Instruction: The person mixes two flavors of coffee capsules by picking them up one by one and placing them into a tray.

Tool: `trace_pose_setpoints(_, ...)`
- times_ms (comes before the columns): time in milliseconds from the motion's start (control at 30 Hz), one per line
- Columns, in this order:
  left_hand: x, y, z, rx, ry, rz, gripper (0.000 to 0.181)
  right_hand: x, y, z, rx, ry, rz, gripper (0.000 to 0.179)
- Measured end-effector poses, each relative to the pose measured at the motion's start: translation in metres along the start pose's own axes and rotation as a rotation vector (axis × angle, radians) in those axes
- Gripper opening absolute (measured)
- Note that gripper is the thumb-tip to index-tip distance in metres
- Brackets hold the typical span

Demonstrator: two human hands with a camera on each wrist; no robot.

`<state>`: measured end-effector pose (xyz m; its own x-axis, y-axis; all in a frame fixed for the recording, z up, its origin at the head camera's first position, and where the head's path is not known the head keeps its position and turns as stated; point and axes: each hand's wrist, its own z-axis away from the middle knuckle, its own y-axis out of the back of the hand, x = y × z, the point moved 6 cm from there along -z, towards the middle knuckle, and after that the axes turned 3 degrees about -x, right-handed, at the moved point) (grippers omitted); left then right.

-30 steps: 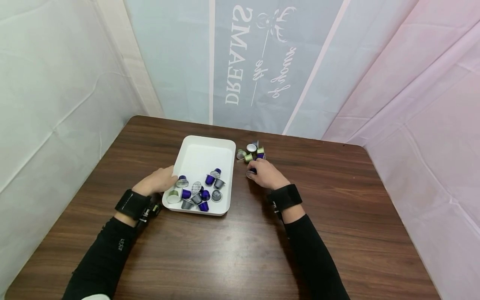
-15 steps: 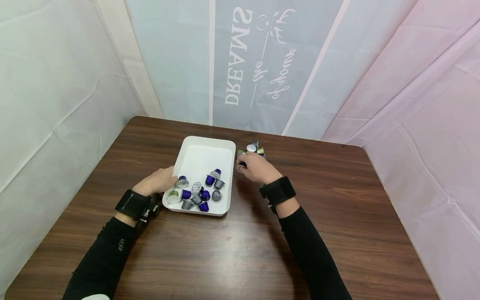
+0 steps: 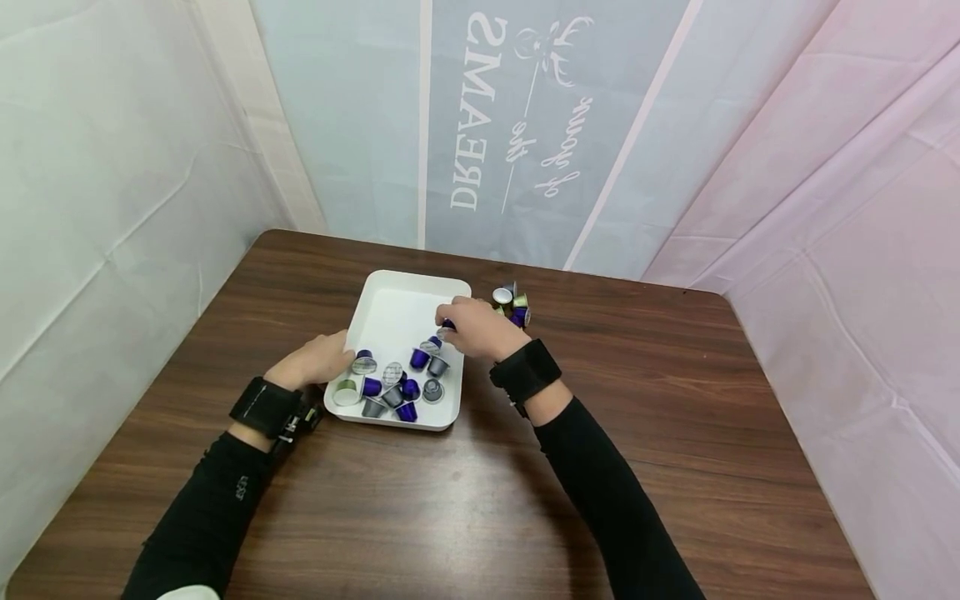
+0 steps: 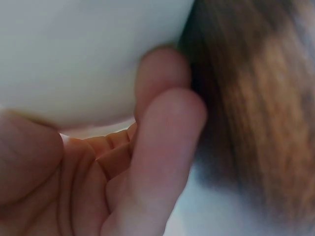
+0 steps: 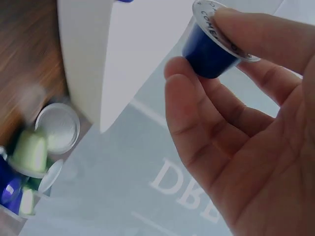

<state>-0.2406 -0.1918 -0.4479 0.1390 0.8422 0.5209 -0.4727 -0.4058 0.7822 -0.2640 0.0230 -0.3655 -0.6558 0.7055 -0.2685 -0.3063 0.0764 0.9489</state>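
Since the earlier frames, the right hand (image 3: pixel 483 329) has travelled left from the pile beside the tray to above the tray's right side, bringing a dark blue coffee capsule (image 5: pixel 209 51) along. Pale blue cloth (image 3: pixel 360 125) with mirrored white lettering (image 3: pixel 471 108), part of it reading DREAMS, hangs behind the dark wood-grain tabletop (image 3: pixel 637 400). On that surface lies a white rectangular tray (image 3: pixel 408 312), its coffee capsules gathered mostly toward the near end: purple-blue ones, grey ones and a pale green one (image 3: pixel 346 393), several tipped on their sides. Black sleeves (image 3: pixel 615 483) cover both forearms, with a black strap (image 3: pixel 525 369) round each wrist. At the tray's left wall, the left hand (image 3: pixel 317 361) grips the edge, fingers partly bent against the outside. Half-closed, the right hand pinches its capsule between thumb and fingers, the thumb on the printed foil lid. Just right of the tray sits a small pile of capsules (image 3: pixel 521 302), green, blue and grey.
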Motion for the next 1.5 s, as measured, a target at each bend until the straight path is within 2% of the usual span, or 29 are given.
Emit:
trace_pose_setpoints(300, -0.001, 0.000, 0.001, -0.026, 0.021, 0.031, 0.045, -0.033, -0.011, -0.021, -0.051, 0.049, 0.062, 0.017)
trace_pose_setpoints(500, -0.001, 0.004, 0.002, -0.017, 0.017, 0.024, 0.047, -0.048, -0.014, -0.032, -0.058, 0.076, 0.080, 0.019)
trace_pose_setpoints(700, 0.000, 0.001, -0.003, -0.020, 0.016, 0.022, 0.046, -0.053, -0.016, -0.035, -0.066, 0.077, 0.084, 0.020)
trace_pose_setpoints(867, 0.001, -0.002, -0.004, -0.027, 0.013, 0.049, 0.046, -0.050, -0.016, -0.034, -0.085, 0.049, 0.058, 0.028)
trace_pose_setpoints(1067, 0.000, 0.000, -0.002, -0.026, 0.017, 0.033, 0.048, -0.028, -0.004, -0.024, -0.054, 0.019, 0.028, 0.031)
trace_pose_setpoints(1300, 0.001, 0.000, 0.000, -0.005, 0.002, -0.021, 0.049, 0.031, 0.006, 0.000, 0.028, -0.091, 0.006, 0.027)
trace_pose_setpoints(1500, 0.001, -0.001, 0.002, -0.020, 0.000, 0.018, 0.050, 0.080, 0.009, 0.020, 0.056, -0.221, -0.021, 0.034)
